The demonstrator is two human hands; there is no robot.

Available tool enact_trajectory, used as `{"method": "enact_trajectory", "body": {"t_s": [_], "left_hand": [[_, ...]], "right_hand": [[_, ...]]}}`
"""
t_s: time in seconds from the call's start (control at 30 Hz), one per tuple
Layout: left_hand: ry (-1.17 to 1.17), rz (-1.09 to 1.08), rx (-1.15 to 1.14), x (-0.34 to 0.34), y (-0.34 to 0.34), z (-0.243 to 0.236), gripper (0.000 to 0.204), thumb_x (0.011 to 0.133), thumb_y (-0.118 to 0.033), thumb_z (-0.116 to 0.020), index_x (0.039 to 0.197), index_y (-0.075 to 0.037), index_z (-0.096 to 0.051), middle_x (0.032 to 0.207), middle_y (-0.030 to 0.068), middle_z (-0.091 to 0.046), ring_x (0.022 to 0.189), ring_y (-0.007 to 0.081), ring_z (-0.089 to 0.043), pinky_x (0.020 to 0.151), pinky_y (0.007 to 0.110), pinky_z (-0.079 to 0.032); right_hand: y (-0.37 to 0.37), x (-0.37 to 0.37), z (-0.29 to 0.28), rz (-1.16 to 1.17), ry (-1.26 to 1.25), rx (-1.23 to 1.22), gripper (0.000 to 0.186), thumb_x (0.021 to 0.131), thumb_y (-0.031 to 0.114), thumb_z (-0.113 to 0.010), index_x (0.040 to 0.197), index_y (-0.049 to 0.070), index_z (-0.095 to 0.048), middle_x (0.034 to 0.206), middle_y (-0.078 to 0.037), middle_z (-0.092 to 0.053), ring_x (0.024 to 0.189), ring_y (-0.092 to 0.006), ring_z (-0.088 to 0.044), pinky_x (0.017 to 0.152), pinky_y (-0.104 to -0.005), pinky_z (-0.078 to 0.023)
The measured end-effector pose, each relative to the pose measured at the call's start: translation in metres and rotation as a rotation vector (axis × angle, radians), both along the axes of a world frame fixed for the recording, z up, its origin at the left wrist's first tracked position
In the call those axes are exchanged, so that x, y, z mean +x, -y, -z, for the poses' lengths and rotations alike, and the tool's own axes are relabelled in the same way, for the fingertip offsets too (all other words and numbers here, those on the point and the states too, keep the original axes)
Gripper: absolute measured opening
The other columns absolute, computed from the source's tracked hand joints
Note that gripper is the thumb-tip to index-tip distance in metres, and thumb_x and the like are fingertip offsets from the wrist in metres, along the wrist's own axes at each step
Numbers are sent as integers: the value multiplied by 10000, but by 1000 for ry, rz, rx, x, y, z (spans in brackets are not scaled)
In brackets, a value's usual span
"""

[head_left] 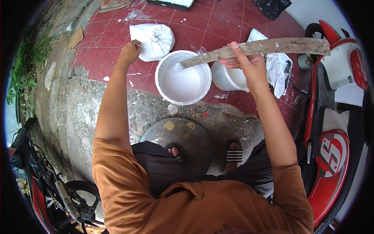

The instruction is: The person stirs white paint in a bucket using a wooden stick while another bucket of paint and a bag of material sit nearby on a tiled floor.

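Note:
My right hand (pixel 249 66) grips a long, worn wooden slat (pixel 272 46), with the thumb on its top and fingers beneath. The slat's white-coated end dips into a round white bucket (pixel 158 76) holding smooth, milky white liquid (pixel 181 84). My left hand (pixel 132 50) is held beside a white sack (pixel 157 39) with a gathered, twisted top. Its fingers are curled in, and nothing shows in them; whether they touch the sack's edge is hard to tell. A second white bucket (pixel 221 80), partly hidden by my right hand, stands right of the first.
Red tiles (pixel 194 35) spotted white meet rough concrete (pixel 83 105). A round grey slab (pixel 175 136) lies at my feet. A red motorbike (pixel 331 175) stands right, another motorbike (pixel 58 187) left. Crumpled white plastic (pixel 276 74), a black bag (pixel 272 7) and a person's sandalled foot (pixel 113 4) lie farther off.

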State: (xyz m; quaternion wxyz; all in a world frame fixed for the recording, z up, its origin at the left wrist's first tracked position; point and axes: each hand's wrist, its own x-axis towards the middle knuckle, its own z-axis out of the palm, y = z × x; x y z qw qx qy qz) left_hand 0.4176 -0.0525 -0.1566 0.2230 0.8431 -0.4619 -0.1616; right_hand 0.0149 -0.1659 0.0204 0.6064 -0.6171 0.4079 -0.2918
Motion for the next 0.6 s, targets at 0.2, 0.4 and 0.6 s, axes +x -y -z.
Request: {"method": "enact_trajectory", "body": {"t_s": [0.2,0.4,0.6], "left_hand": [[-95,-11,-42,11,-4,14,326,897,-173,-636,1188,-43,-706,997,193,-750,935,316,-737,847,402,-561],[-62,-33,16,15,-7,10,322,932,-213,-631,1192,-36,-699,958,185,-755,900,291,-748,823,388,-563],[-122,-54,-19,10,-5,-8,318,953,-241,-630,1190,-40,-700,936,157,-762,856,265,-753,802,379,-563]], "right_hand": [[4,17,17,-76,22,63,414,953,363,-755,1051,-36,-697,925,-129,-753,771,-175,-753,654,-260,-600],[5,18,25,-83,87,54,394,949,314,-764,1109,-34,-668,979,-131,-745,811,-177,-752,658,-265,-609],[2,25,27,-85,1,36,342,970,254,-739,1127,-45,-687,1008,-130,-747,843,-197,-760,645,-263,-600]]}}
